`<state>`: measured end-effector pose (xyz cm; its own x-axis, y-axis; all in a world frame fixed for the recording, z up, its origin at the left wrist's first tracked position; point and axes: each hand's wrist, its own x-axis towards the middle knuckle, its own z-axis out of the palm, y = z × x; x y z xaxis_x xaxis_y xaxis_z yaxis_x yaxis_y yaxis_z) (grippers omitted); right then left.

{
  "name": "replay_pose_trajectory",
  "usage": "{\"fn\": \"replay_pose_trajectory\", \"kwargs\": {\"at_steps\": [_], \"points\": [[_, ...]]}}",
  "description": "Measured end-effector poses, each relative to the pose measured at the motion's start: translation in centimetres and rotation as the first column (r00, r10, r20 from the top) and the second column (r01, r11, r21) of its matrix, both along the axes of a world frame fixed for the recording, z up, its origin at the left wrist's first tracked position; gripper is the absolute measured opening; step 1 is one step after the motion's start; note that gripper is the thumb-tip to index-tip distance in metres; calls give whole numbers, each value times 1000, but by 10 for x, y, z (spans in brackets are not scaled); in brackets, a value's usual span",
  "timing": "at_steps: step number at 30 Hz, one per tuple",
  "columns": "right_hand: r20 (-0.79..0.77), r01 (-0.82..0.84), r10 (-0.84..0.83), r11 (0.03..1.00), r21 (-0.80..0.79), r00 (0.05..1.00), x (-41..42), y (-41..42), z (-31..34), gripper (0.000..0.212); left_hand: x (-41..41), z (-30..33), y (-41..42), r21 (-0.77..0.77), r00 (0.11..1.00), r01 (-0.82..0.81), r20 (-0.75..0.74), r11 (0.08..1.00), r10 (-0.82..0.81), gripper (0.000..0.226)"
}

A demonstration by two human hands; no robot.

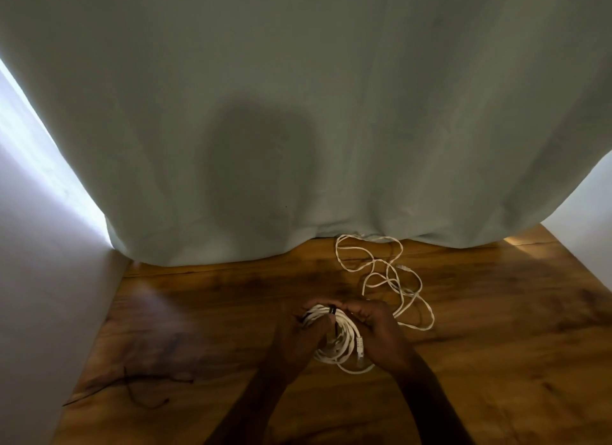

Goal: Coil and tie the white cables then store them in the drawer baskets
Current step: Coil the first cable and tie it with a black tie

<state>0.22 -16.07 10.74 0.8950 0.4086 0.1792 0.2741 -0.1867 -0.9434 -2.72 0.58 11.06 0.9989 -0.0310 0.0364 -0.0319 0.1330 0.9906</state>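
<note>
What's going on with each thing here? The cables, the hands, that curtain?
Coiled white cable: wound in loops, held over the wooden floor.
Black tie: at the coil's top, between both hands.
Loose white cable: uncoiled, sprawled on the floor.
Left hand: grips the coil.
Right hand: grips the coil.
Curtain: hanging down, hem at the floor.

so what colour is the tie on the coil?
Black, wrapped round the white coiled cable top; head view shows the tie best.

Two white cables lie on one wooden surface (pixel 496 362): one coiled cable (pixel 344 337) held between two hands, the left hand (pixel 303 333) and right hand (pixel 381 332), and one loose cable (pixel 390 279) tangled just beyond the fingers (pixel 356 309). One pale curtain (pixel 298 113) hangs behind.
</note>
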Motion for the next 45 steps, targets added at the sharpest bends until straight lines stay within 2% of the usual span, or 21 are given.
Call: {"fn": "replay_pose_trajectory", "kwargs": {"at_steps": [3,7,10,12,13,15,17,19,22,23,25,29,32,34,36,38,41,43,45], "points": [[-60,-18,17,1000,-17,998,-1,0,-2,15,-1,0,0,101,1000,7,17,995,-8,30],[-61,-16,9,993,-113,998,-1,-5,-9,16,-6,-4,-3,56,997,-44,-60,997,47,37],[13,278,-278,956,-96,960,-8,-7,-3,27,-2,-7,1,-13,985,-84,-152,996,81,28],[130,387,-379,922,-35,916,-17,-3,7,16,1,-8,2,-79,970,-119,-222,990,99,29],[154,350,-341,936,-34,927,-22,1,9,7,2,-7,2,-113,964,-130,-248,985,99,28],[165,249,-220,952,-178,961,-31,10,4,21,4,-7,1,-153,957,-141,-273,978,95,21],[191,264,-198,858,-440,961,-32,16,-7,37,6,-4,-2,-159,953,-151,-286,976,101,14],[199,320,-250,738,-594,948,-33,22,-9,47,7,-2,-4,-132,955,-147,-277,980,106,17],[194,339,-301,570,-748,934,-38,32,1,39,7,-1,-7,-118,948,-136,-304,984,95,14],[212,362,-319,547,-755,924,-38,34,1,34,8,0,-7,-113,947,-138,-307,984,97,14],[230,407,-353,591,-697,907,-37,36,-1,31,9,1,-6,-113,949,-149,-296,982,110,14],[123,416,-404,804,-425,907,-24,40,-12,58,10,6,-1,-188,945,-155,-315,970,90,14],[-2,415,-422,892,-182,907,-22,43,-17,42,12,6,1,-204,946,-143,-315,968,74,15],[-87,390,-397,917,-87,914,-23,43,-14,31,13,8,1,-216,949,-131,-310,968,60,17],[-115,356,-364,931,-86,924,-22,38,-12,10,13,9,1,-213,955,-134,-288,968,69,20],[-122,322,-329,944,-70,936,-22,35,-15,18,14,6,2,-171,964,-149,-245,974,104,29],[-162,346,-367,927,-143,916,-24,37,-9,12,15,1,3,-99,966,-164,-219,981,139,30],[-98,380,-415,889,-255,904,-26,38,-7,24,14,-1,3,-99,968,-171,-205,980,148,25],[64,438,-452,805,-400,890,-31,40,-4,35,12,1,2,-116,976,-151,-174,982,130,25]]}}
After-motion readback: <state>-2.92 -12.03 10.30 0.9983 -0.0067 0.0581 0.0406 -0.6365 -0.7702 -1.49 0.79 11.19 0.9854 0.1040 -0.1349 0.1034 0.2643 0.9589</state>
